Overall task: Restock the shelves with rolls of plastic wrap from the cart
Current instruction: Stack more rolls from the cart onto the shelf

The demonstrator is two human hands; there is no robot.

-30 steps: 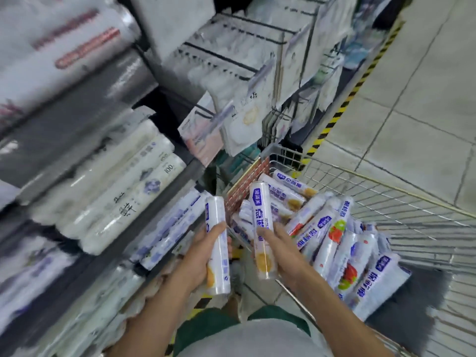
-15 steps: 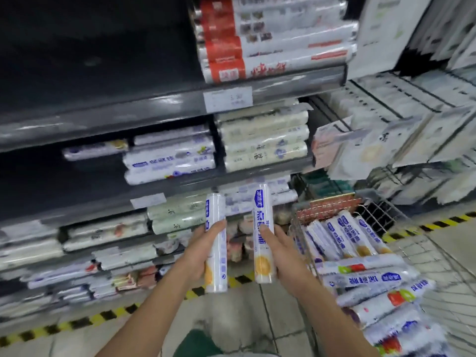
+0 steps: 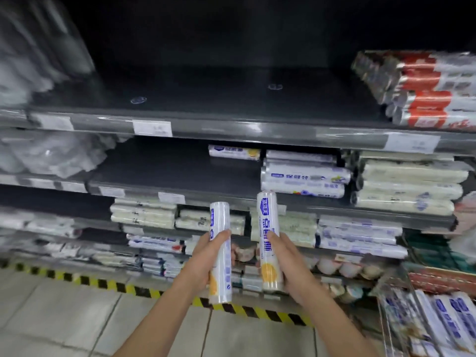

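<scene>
Head view: left hand [image 3: 206,256], right hand [image 3: 289,265] fingers [image 3: 276,238] grip upright rolls [image 3: 219,217] (open shelf [image 3: 180,171] beyond)

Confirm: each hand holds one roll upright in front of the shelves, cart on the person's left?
No. The cart is on the person's right, per the head view. The left hand and right hand do each hold one roll upright before the shelves.

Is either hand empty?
No: the left hand grips the left roll and the right hand grips the right roll, both upright.
</scene>
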